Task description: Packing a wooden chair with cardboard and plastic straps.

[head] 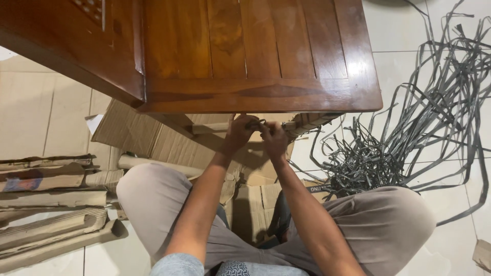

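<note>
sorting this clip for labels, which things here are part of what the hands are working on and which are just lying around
In use:
left hand and right hand, gripping a grey strip
woven rail under the wooden furniture
pile of grey strips

Lying about:
flattened cardboard
stacked cardboard
cardboard tube

Flattened brown cardboard boxes (153, 138) on floor under chair; more folded brown cardboard (46, 204) stacked at left.
</note>
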